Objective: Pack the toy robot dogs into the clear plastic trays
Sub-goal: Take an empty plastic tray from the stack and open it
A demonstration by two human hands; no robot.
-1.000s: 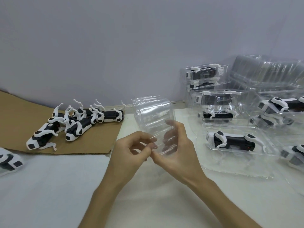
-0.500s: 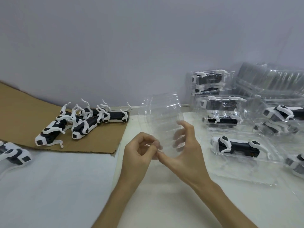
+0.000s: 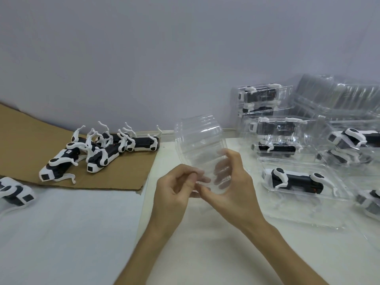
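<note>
Both hands hold a nested stack of empty clear plastic trays (image 3: 200, 140) upright above the table's middle. My left hand (image 3: 174, 190) pinches its near edge between thumb and fingertips. My right hand (image 3: 230, 188) grips the stack from the right, its fingers showing through the plastic. Several loose black-and-white toy robot dogs (image 3: 98, 151) lie in a heap on the brown cardboard (image 3: 123, 177) at the left. One dog (image 3: 292, 179) lies in an open tray (image 3: 304, 214) just right of my hands.
Several packed trays with dogs (image 3: 273, 136) are piled at the back right against the wall, with a stack of empty trays (image 3: 337, 95) behind them. Another dog (image 3: 14, 191) lies at the far left edge. White table surface (image 3: 61, 233) stretches in front.
The view has shifted slightly, with the scene lower in the frame than a second ago. Both hands keep hold of the tray stack, fingers working at its near edge.
</note>
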